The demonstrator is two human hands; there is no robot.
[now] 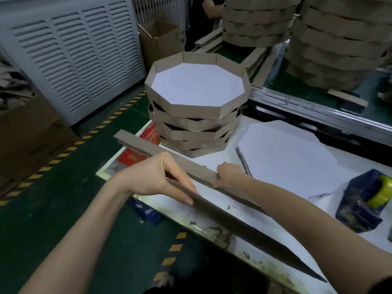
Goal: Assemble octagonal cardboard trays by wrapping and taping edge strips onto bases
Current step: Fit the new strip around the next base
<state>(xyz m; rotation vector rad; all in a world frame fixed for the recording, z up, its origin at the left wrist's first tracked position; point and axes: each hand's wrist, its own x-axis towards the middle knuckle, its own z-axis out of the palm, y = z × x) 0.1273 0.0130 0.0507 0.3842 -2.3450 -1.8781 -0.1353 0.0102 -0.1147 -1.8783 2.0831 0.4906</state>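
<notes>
In the centre of the frame the left hand (pixel 157 177) grips the long cardboard edge strips (pixel 135 145), and the right hand (pixel 230 174) pinches them just beside it. The white octagonal base (pixel 286 158) lies flat at centre right.

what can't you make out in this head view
Head view:
- Count of edge strips: bundle seen edge-on, partly under the left hand.
- tape dispenser: blurred, cut off by the right edge.
- red pack under the strips: print too small to read.
</notes>
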